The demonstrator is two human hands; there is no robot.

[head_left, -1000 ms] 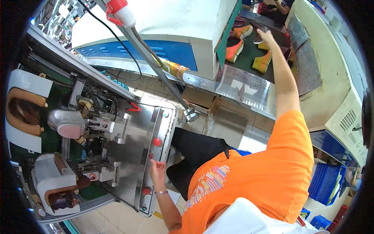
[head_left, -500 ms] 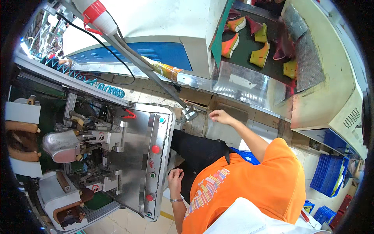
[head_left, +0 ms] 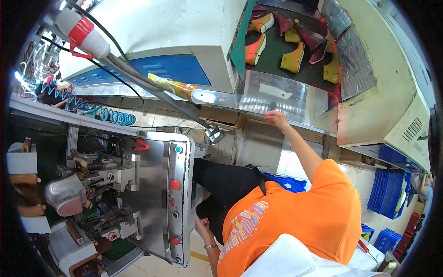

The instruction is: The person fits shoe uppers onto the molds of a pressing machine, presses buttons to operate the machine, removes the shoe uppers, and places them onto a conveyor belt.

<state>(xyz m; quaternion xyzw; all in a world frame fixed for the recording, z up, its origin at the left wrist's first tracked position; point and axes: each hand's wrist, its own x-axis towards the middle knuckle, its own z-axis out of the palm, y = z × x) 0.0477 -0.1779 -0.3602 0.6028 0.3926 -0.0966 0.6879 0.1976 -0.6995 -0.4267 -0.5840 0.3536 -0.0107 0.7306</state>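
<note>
My right hand (head_left: 277, 119) is raised at the end of an outstretched arm, just in front of the metal lip (head_left: 286, 94) of a conveyor. Its fingers are loosely bent and a little apart, with nothing seen in them. My left hand (head_left: 203, 227), with a metal wristwatch, hangs low near the edge of the machine's button panel (head_left: 177, 194). Its fingers are curled in, and no object shows in them. On the dark conveyor belt (head_left: 272, 74) lie several yellow-and-orange shoe uppers (head_left: 292, 57) and some dark red pieces (head_left: 310, 39).
To the left stands a shoe-shaping machine with a metal form (head_left: 65, 195) and red and green buttons. A slanted pole (head_left: 152, 92) with a red-and-white connector (head_left: 83, 33) crosses the upper left. Blue crates (head_left: 386, 193) stand at the right. A coiled blue hose (head_left: 108, 115) runs behind the machine.
My right hand has moved up and rightward, closer to the conveyor lip. My left hand has dropped lower. The machine and conveyor have shifted left in view, and the shoe pieces sit differently.
</note>
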